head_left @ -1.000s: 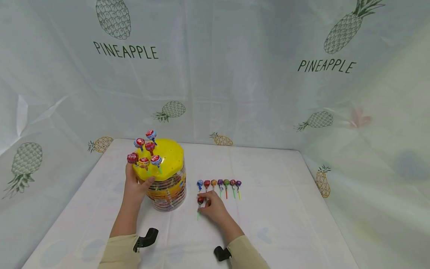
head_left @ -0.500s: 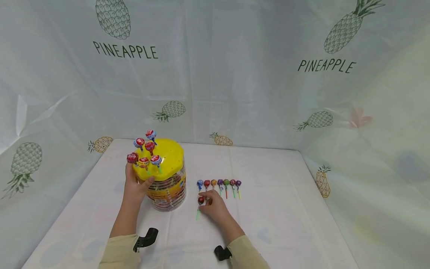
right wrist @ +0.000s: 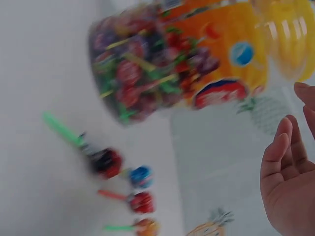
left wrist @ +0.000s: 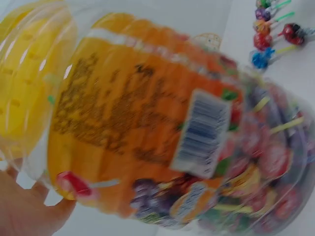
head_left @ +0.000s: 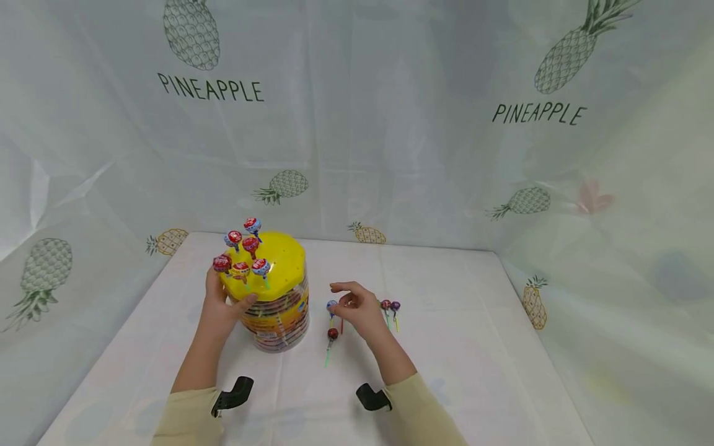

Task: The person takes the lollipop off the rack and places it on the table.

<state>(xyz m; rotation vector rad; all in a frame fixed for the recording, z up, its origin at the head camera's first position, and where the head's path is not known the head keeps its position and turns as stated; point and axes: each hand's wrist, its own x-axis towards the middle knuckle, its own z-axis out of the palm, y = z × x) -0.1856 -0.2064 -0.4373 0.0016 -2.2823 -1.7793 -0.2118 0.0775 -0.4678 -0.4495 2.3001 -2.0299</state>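
A clear plastic candy jar [head_left: 279,322] with a yellow lid [head_left: 287,260] stands left of centre, full of lollipops. Several wrapped lollipops [head_left: 261,267] stick up from the lid. My left hand [head_left: 220,313] grips the jar's upper side at the lid, thumb in front; in the left wrist view its fingers sit by the jar's neck. My right hand [head_left: 362,313] hovers over a row of lollipops, fingers loosely bent and holding nothing, and hides part of the row. A dark red lollipop [head_left: 332,334] with a green stick lies apart, nearer to me.
At the row's right end a purple lollipop [head_left: 395,306] shows beside the hand. A white cloth [head_left: 474,347] covers the table. Behind it hangs a pale curtain [head_left: 390,136] printed with pineapples.
My right hand has let go of the dark red lollipop, which now lies on the table, and has moved up and away over the row. The left hand keeps its hold on the jar.
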